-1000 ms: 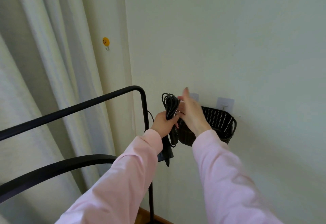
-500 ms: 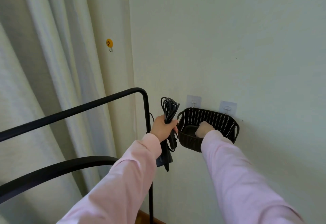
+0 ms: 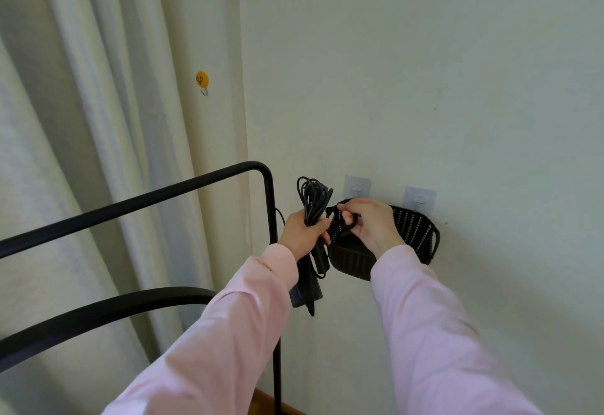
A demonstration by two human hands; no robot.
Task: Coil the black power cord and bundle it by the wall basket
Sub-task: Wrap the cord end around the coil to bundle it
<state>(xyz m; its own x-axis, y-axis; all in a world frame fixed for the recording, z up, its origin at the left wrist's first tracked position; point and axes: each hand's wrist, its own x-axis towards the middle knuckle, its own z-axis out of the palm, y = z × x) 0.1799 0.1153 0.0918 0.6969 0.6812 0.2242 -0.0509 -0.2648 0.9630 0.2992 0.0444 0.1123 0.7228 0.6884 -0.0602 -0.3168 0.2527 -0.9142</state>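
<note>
The right hand (image 3: 369, 225), inside the basket half a second ago, now sits over its left rim, fingers pinching a small black loop. Left of centre stands the black metal rack (image 3: 163, 195). The wall basket (image 3: 415, 231) hangs at centre. The left hand (image 3: 302, 231) grips the coiled black power cord (image 3: 312, 199), just left of the basket.

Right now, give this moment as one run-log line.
left hand: grips coiled cord | right hand: pinching small black item above basket | cord: not yet tied
</note>
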